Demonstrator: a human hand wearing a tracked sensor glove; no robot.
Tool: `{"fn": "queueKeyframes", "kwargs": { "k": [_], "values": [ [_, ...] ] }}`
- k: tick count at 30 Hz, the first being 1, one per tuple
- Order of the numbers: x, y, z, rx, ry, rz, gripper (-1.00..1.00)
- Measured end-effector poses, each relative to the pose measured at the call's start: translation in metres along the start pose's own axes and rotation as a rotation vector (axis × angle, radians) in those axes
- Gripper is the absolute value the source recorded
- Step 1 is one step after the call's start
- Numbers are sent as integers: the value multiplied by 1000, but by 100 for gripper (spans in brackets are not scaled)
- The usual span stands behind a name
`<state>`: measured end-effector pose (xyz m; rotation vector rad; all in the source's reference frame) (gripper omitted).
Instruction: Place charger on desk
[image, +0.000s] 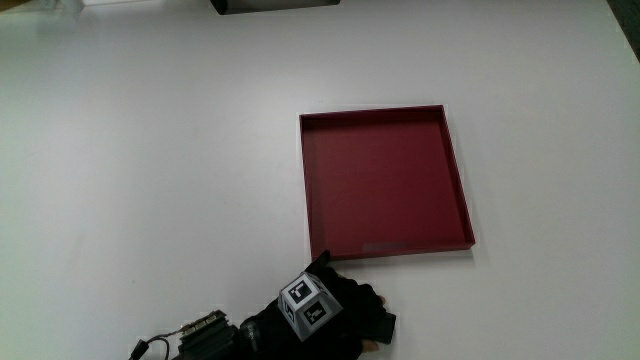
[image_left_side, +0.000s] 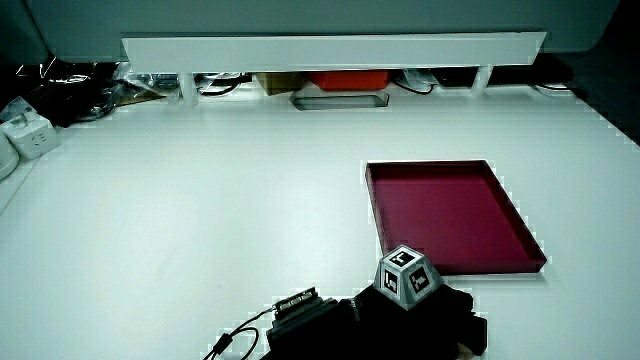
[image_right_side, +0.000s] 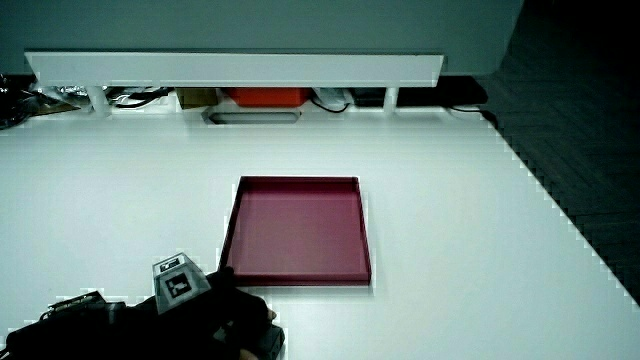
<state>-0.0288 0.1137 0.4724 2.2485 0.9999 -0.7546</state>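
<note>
Hand (image: 335, 320) low over white table (image: 150, 150) at its near edge, nearer to person than red tray (image: 305, 180), just off tray's near corner. Patterned cube (image: 307, 305) on hand's back faces up. Hand curled closed around small black charger (image: 381, 326); only squarish end shows past glove. Charger's long axis and pointing direction: cannot tell, body hidden under hand. Touching table or held above: cannot tell. Hand also seen in both side views (image_left_side: 420, 320) (image_right_side: 220, 315). Tray flat, square to table edge.
</note>
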Motion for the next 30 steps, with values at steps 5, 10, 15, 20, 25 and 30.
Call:
{"fn": "queueKeyframes", "kwargs": {
  "k": [5,10,15,20,25,30],
  "values": [
    [-1,-1,-1,9,-1,-2,-8],
    [0,-1,0,11,0,-1,-27],
    [-4,-4,-3,39,-22,-12,-46],
    [-4,-6,-4,25,-34,-7,-65],
    [-4,-10,11,15,-25,-79,-85],
    [-10,-19,49,37,19,-90,-100]
  ]
}}
